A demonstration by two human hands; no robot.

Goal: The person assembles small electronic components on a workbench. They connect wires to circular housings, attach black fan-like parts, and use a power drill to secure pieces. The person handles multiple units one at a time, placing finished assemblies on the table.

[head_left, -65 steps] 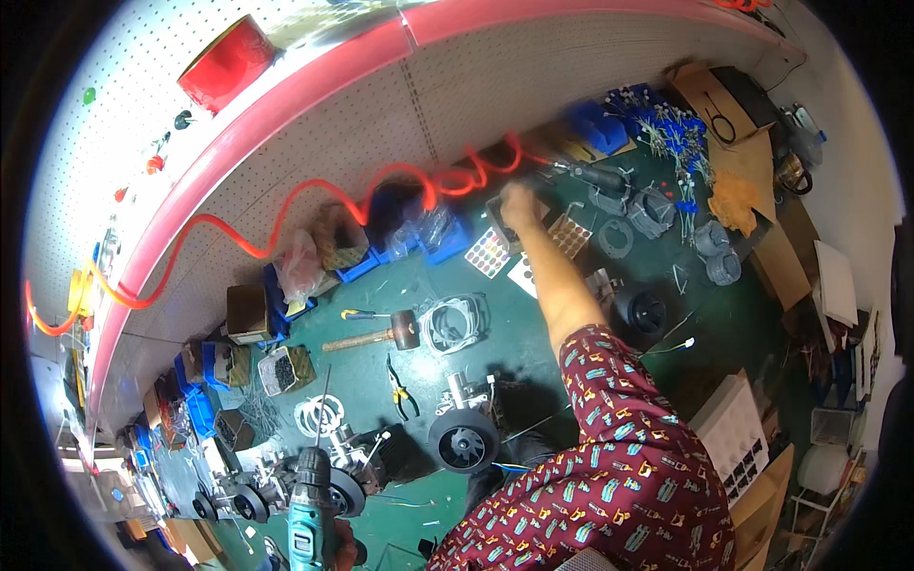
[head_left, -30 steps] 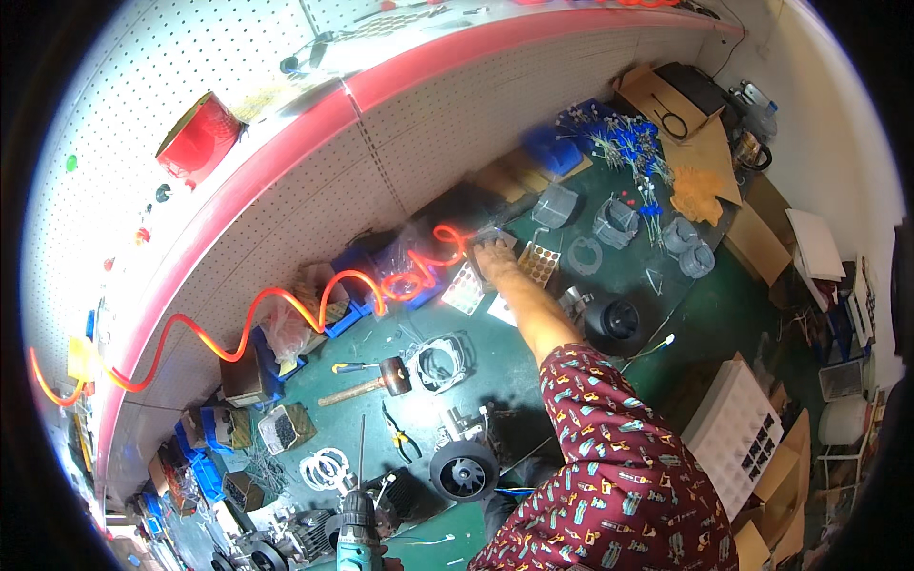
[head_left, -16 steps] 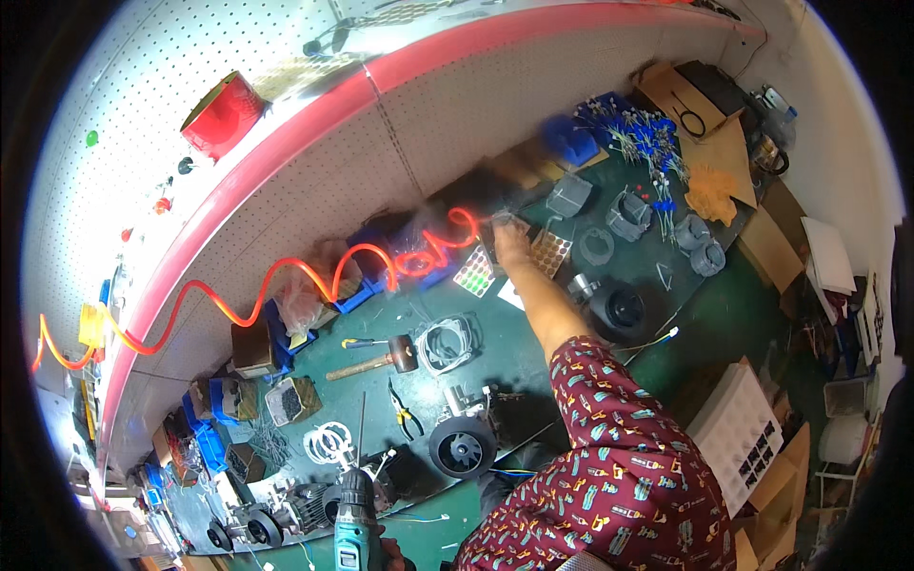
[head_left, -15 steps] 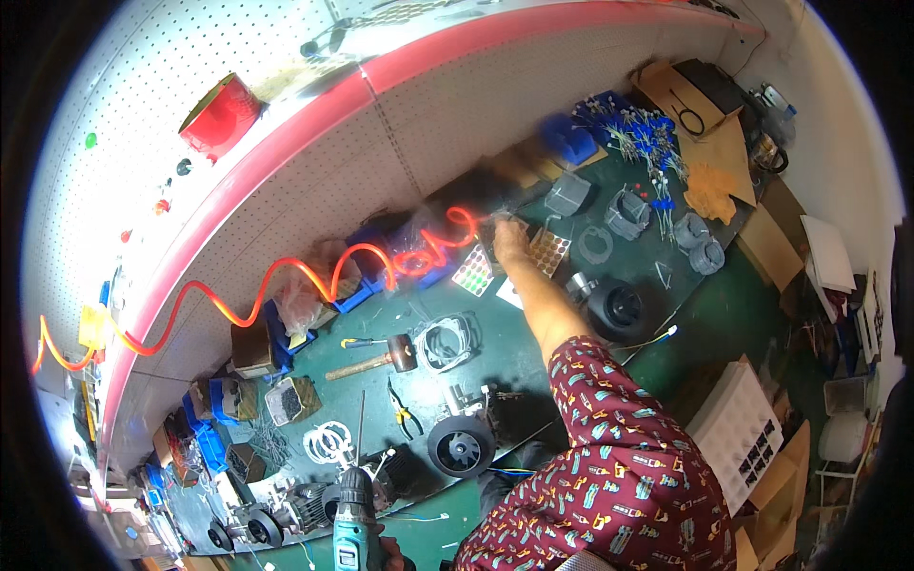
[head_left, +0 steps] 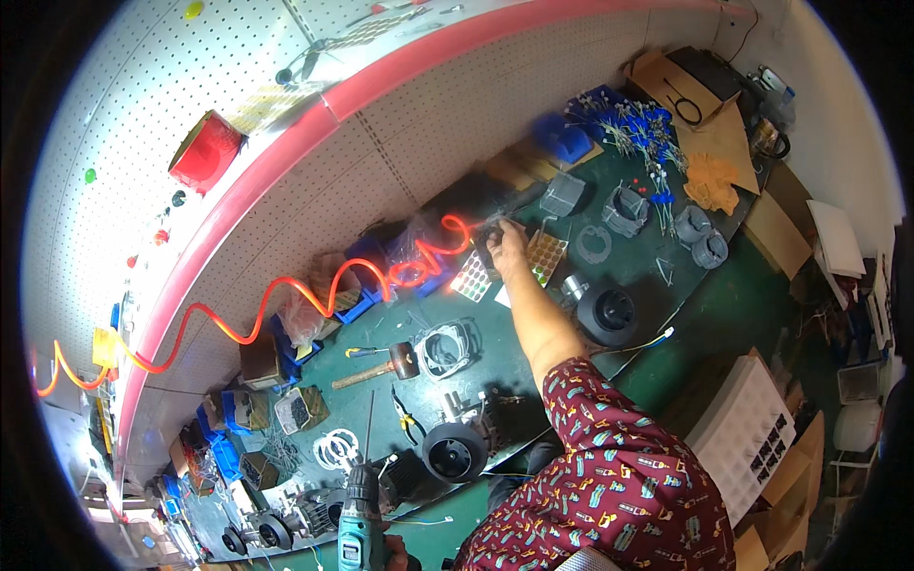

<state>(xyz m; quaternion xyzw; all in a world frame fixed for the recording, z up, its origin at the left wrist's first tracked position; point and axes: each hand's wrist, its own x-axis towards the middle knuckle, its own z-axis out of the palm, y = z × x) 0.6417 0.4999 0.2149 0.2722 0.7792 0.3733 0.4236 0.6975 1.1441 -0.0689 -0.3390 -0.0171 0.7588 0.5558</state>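
Observation:
My left hand (head_left: 396, 552), mostly cut off by the lower edge, grips a teal and black power drill (head_left: 358, 528) whose long thin bit points up the bench. My right hand (head_left: 507, 249) is stretched out to the back of the bench, its fingers bent at a dark object (head_left: 491, 238) beside the end of the orange coiled hose (head_left: 457, 225). What the fingertips hold is too small to make out. Sheets of round stickers (head_left: 470, 278) lie next to that hand. Nearer me stand a motor with a black fan wheel (head_left: 455, 453) and another black fan motor (head_left: 607, 312).
Pliers (head_left: 408, 419), a mallet (head_left: 400, 362), a screwdriver (head_left: 366, 352) and a cable coil (head_left: 444, 348) lie mid-bench. Several motors (head_left: 314, 514) line the near left edge. Parts bins (head_left: 303, 407) stand along the back. Blue-ended wires (head_left: 638, 128) and a white foam tray (head_left: 738, 433) are to the right.
The view has shifted slightly. My right hand stays at the same place at the back of the bench, its fingers a little differently posed. The drill stays in my left hand.

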